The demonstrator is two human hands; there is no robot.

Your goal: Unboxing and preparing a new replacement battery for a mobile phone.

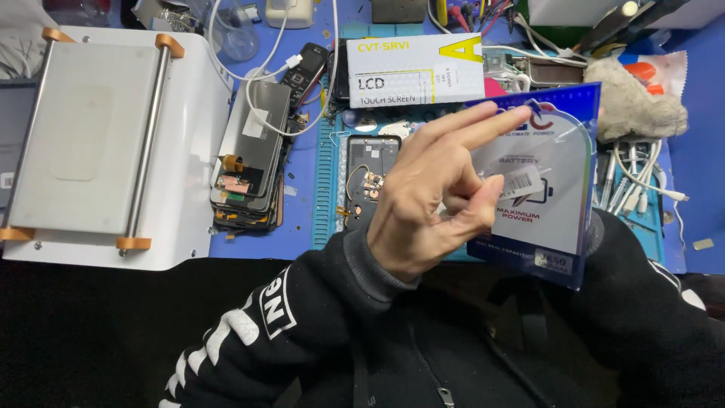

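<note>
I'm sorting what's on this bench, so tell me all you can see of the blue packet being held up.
The blue packet is a flat, glossy plastic pouch, blue at the borders with a large white arched panel bearing print, a battery drawing and a small barcode sticker. It is held up, tilted, above the right part of the bench, partly hiding the blue mat and the person's dark sleeve. The left hand pinches its left edge between thumb and fingers, with two fingers lying across the top. Its contents cannot be made out. The right hand is out of sight.
</note>
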